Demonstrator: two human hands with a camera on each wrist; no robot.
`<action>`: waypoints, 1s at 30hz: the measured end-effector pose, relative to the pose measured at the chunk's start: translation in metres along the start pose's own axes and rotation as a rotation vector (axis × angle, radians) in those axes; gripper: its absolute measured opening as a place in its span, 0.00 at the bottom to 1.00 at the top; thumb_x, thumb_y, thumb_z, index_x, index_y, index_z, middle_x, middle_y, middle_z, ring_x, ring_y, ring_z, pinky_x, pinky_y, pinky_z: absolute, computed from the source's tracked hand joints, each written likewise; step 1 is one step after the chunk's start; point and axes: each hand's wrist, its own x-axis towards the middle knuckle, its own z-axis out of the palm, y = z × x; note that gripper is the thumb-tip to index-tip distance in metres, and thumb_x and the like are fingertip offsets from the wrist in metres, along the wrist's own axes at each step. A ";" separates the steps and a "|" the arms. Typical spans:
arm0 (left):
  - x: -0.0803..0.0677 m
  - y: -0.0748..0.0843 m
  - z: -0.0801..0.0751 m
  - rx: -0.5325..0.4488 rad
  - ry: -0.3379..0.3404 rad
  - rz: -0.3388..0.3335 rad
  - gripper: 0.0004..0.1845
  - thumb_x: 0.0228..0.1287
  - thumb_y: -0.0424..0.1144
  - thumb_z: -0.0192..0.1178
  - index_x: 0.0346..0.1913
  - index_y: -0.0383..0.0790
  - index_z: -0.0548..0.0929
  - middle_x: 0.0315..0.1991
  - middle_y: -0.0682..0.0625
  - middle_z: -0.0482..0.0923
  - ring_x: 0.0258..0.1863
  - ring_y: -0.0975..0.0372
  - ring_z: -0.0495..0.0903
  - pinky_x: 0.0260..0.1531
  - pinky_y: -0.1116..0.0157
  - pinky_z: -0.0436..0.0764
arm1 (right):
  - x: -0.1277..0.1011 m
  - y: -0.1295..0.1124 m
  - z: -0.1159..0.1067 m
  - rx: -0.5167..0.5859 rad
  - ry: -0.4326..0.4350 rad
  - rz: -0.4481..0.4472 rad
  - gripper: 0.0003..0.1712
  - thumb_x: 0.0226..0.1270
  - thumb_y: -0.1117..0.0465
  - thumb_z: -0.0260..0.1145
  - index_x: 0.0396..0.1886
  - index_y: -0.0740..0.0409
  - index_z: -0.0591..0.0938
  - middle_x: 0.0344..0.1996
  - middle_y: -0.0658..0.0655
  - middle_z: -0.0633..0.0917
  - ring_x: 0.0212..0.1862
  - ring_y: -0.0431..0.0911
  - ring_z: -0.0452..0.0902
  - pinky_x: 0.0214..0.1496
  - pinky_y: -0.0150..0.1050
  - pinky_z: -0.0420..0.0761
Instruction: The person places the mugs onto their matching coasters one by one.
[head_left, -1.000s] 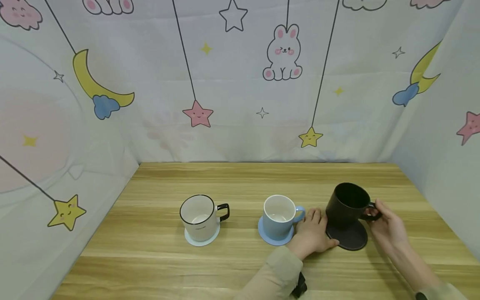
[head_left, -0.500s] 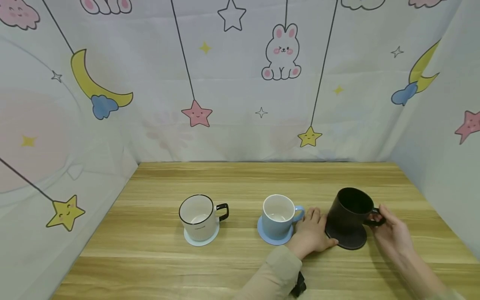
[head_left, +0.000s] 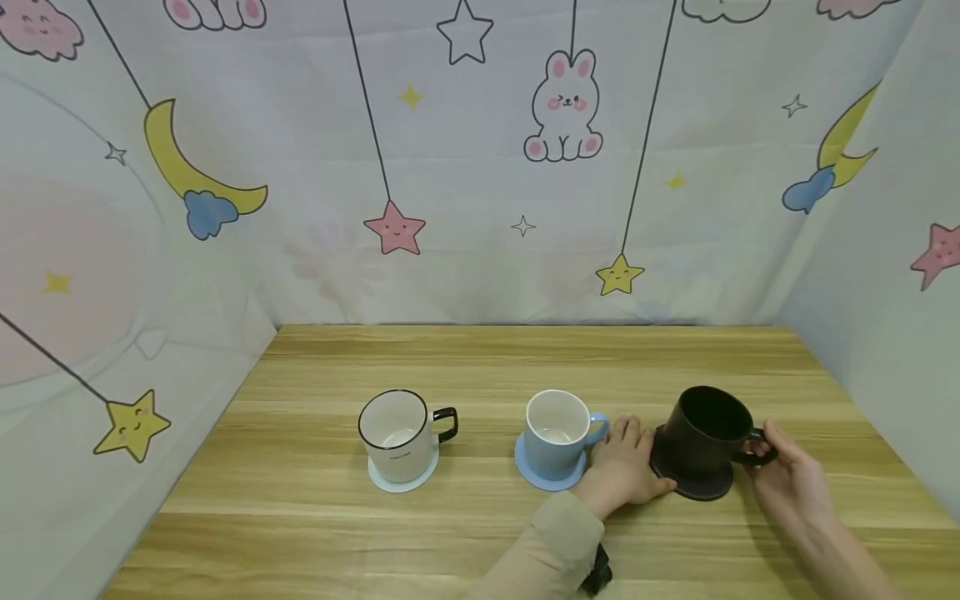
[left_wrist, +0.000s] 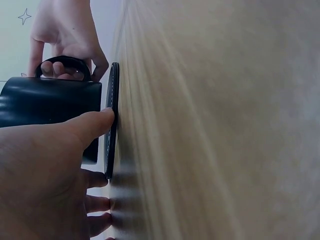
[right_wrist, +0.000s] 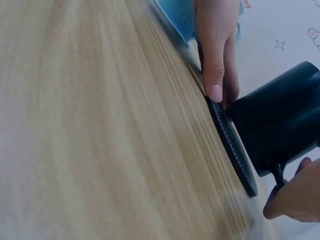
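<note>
My right hand [head_left: 793,482] grips the handle of a black mug [head_left: 701,437], its fingers through the loop. The mug hangs just over a round black stitched coaster [head_left: 705,486]; a narrow gap shows between them in the left wrist view, where the mug's wall [left_wrist: 55,100] is clearly seen. Flat on the table, my left hand [head_left: 624,467] touches the coaster's left edge with thumb and index finger. In the right wrist view that thumb presses the rim of the coaster [right_wrist: 232,150]. The left hand's other fingers lie near a blue mug's handle.
The blue mug [head_left: 553,446] stands on a blue coaster [head_left: 531,475] left of my left hand. Further left, a white mug with a black rim [head_left: 397,442] sits on a pale coaster [head_left: 408,483]. A printed cloth [head_left: 480,183] hangs behind the wooden table [head_left: 315,533].
My right hand has lowered the black mug and shifted it right, from above the coaster's back part to more nearly over its middle. The left hand and other mugs stay put.
</note>
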 end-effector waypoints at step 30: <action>0.002 0.001 0.000 -0.015 -0.017 -0.010 0.42 0.59 0.73 0.48 0.74 0.65 0.53 0.77 0.63 0.46 0.77 0.69 0.46 0.69 0.64 0.64 | -0.003 0.003 -0.007 -0.073 0.000 -0.005 0.26 0.80 0.63 0.33 0.34 0.69 0.77 0.29 0.61 0.79 0.37 0.50 0.76 0.50 0.37 0.76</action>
